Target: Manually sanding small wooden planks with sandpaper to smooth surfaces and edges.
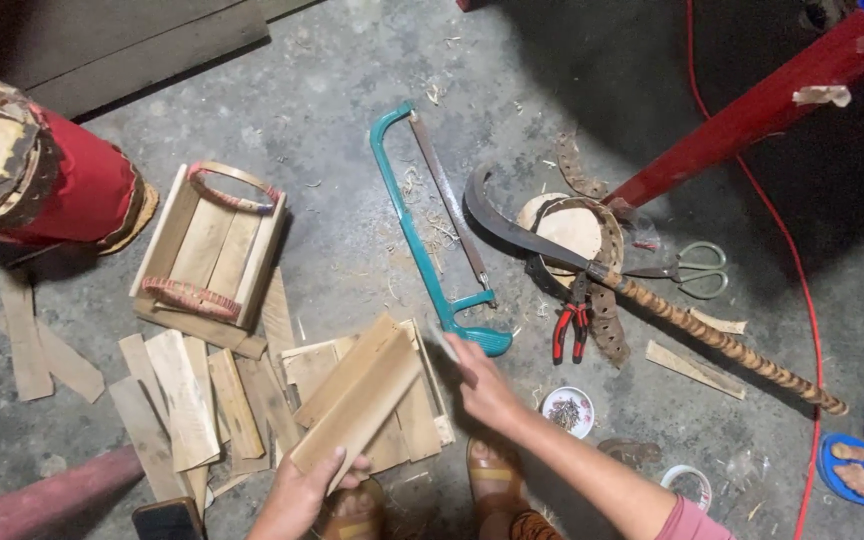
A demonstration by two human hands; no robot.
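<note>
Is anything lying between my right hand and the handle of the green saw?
Nothing visible does. The right hand reaches toward the saw handle, with only bare floor between them. The red pliers lie off to the side, and the left hand holds a wooden slat away from that path.

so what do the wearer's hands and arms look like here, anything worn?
Both hands bare: left hand, right hand. No gloves, rings or watch visible. Right forearm is uncovered up to a pink short sleeve at the frame's bottom edge. No left sleeve in view.
</note>
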